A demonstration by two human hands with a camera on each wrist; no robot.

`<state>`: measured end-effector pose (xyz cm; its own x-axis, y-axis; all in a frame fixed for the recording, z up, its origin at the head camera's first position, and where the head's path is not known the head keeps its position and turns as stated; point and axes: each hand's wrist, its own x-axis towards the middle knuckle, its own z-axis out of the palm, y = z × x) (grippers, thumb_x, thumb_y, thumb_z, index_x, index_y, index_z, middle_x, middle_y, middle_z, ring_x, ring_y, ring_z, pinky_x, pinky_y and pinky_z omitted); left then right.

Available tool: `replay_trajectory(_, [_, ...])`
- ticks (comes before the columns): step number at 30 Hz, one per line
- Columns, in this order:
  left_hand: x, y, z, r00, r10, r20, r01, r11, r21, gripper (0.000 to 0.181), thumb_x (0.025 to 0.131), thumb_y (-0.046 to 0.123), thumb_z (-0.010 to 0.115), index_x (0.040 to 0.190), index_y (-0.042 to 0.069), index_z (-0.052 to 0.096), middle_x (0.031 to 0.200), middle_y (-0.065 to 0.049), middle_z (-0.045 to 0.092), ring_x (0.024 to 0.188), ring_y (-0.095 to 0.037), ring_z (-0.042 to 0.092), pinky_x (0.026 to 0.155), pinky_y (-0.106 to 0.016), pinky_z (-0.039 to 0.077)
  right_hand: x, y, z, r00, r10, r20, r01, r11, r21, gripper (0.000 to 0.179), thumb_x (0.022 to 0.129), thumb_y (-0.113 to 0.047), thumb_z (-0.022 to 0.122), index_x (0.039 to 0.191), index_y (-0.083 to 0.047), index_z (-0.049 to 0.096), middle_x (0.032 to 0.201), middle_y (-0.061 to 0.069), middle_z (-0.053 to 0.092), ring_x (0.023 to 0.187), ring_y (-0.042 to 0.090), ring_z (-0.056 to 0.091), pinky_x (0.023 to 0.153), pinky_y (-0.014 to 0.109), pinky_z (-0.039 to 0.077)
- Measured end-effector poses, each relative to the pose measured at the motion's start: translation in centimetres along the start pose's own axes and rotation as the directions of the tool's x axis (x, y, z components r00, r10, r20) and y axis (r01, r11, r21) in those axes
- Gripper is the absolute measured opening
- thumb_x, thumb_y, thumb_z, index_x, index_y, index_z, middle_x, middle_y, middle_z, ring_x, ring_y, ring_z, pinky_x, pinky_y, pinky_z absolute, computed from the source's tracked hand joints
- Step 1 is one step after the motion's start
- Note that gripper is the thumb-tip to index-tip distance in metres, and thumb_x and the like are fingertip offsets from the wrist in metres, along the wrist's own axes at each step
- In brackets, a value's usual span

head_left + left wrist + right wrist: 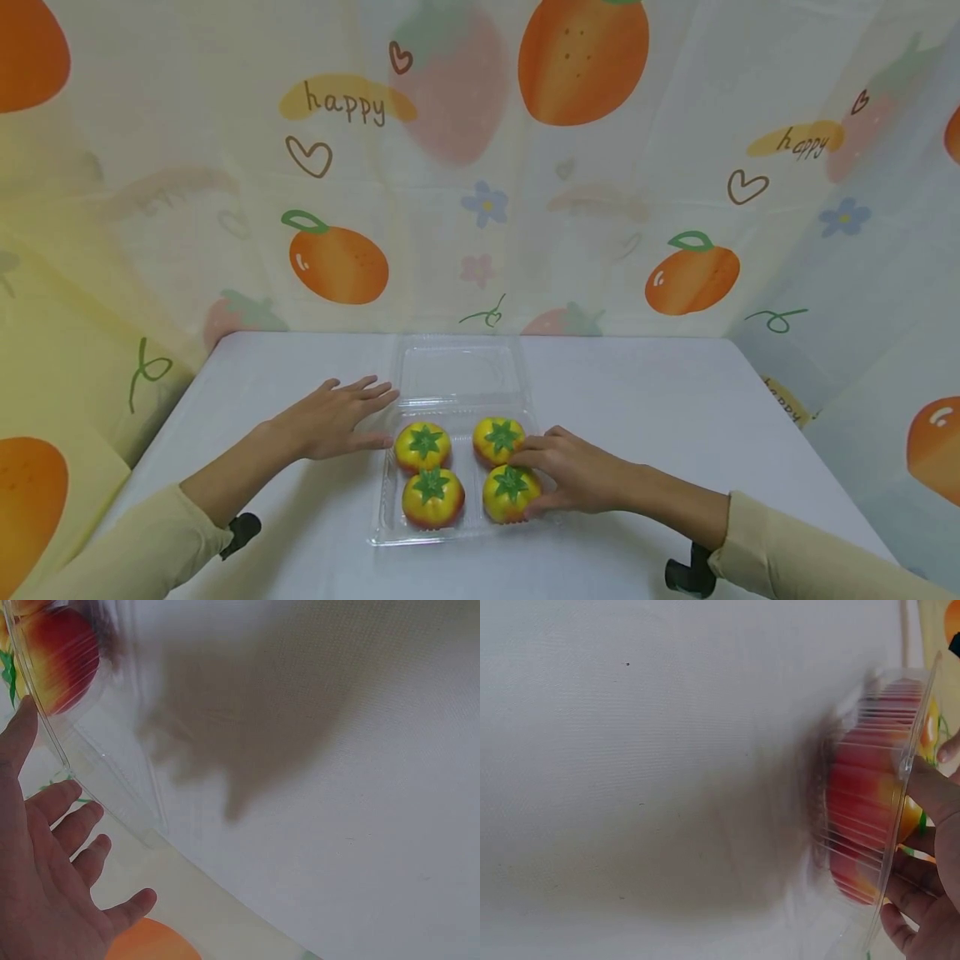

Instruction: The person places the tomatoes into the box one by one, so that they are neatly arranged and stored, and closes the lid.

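Note:
A clear plastic clamshell box (382, 517) lies on the table, its lid (461, 375) folded back flat. Inside sit several artificial fruits, yellow on top and red below, with green star-shaped leaves, in two rows. My right hand (581, 471) holds the front right fruit (501, 507), fingers on its far side and thumb on its near right. Those fingers also lie close to the rear right fruit (491, 442). Spread and straight, my left hand (337, 421) hovers by the box's left edge, its thumb beside the rear left fruit (412, 450). The front left fruit (435, 507) stands untouched.
A white cloth covers the table (637, 383) on both sides of the box. Behind it hangs a fruit-printed curtain (435, 250), which continues along both sides. Dark wrist-camera mounts (242, 533) sit at both sleeves.

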<state>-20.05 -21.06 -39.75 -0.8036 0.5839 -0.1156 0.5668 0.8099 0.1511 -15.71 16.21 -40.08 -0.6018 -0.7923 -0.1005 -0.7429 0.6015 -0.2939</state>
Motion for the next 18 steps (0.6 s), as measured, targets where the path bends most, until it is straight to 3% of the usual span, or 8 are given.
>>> replay_trajectory(4, [0.0, -0.1, 0.0, 1.000, 0.008, 0.000, -0.008, 1.000, 0.010, 0.077, 0.092, 0.062, 0.055, 0.149, 0.010, 0.047, 0.151, -0.014, 0.046, 0.142, -0.040, 0.037, 0.104, -0.072, 0.032, 0.0, 0.1, -0.3, 1.000, -0.002, 0.010, 0.001, 1.000, 0.026, 0.061, 0.084, -0.054, 0.074, 0.129, -0.014, 0.066, 0.130, -0.002, 0.063, 0.116, 0.014, 0.057, 0.098, 0.035, 0.049])
replay_trajectory(11, [0.1, -0.2, 0.0, 1.000, 0.013, -0.004, -0.013, 1.000, 0.017, 0.078, 0.092, 0.063, 0.055, 0.149, 0.011, 0.046, 0.151, -0.014, 0.047, 0.141, -0.040, 0.038, 0.104, -0.072, 0.032, 0.4, 0.7, -1.6, 1.000, 0.014, 0.005, -0.015, 0.985, 0.172, 0.050, 0.084, -0.049, 0.076, 0.121, -0.016, 0.069, 0.117, -0.007, 0.067, 0.108, 0.012, 0.063, 0.095, 0.032, 0.053])
replay_trajectory(18, [0.0, -0.3, -0.2, 1.000, 0.015, -0.005, -0.015, 0.999, 0.034, 0.078, 0.092, 0.064, 0.054, 0.149, 0.012, 0.046, 0.151, -0.012, 0.047, 0.141, -0.039, 0.038, 0.104, -0.071, 0.033, 0.8, 1.8, -3.0, 0.995, 0.073, -0.074, -0.060, 0.983, 0.173, 0.051, 0.085, -0.040, 0.079, 0.124, -0.010, 0.067, 0.114, 0.001, 0.067, 0.102, 0.022, 0.064, 0.089, 0.038, 0.056])
